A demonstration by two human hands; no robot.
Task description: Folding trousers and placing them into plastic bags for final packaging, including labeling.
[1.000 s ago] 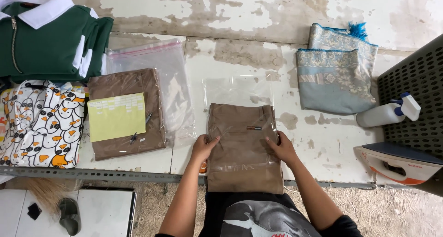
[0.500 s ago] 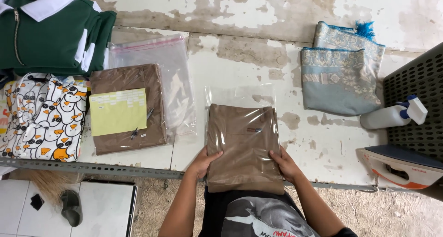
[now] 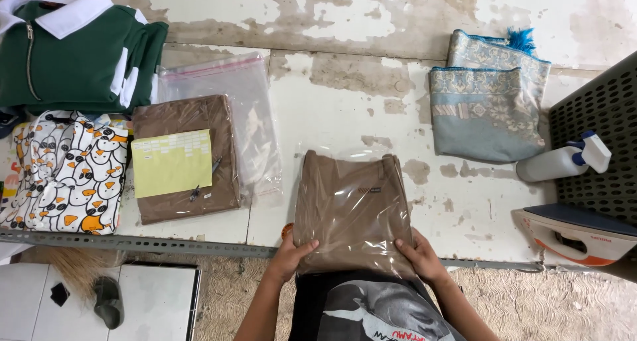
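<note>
A folded brown garment in a clear plastic bag (image 3: 352, 208) lies on the worn white table (image 3: 332, 109), its near end hanging over the table's front edge. My left hand (image 3: 290, 256) grips the bag's near left corner. My right hand (image 3: 419, 256) grips the near right corner. Both thumbs press on top of the plastic.
To the left lie a second folded brown garment with a yellow paper (image 3: 174, 160), an empty clear bag (image 3: 232, 109), a penguin-print cloth (image 3: 70, 172) and a green zip shirt (image 3: 73, 56). At right are a blue patterned cloth (image 3: 488, 99), a spray bottle (image 3: 561, 160), an iron (image 3: 577, 231) and a dark basket (image 3: 607, 135).
Both hands slid from the sides of the bagged garment down to its near corners. The package now sits slightly nearer me, over the table edge.
</note>
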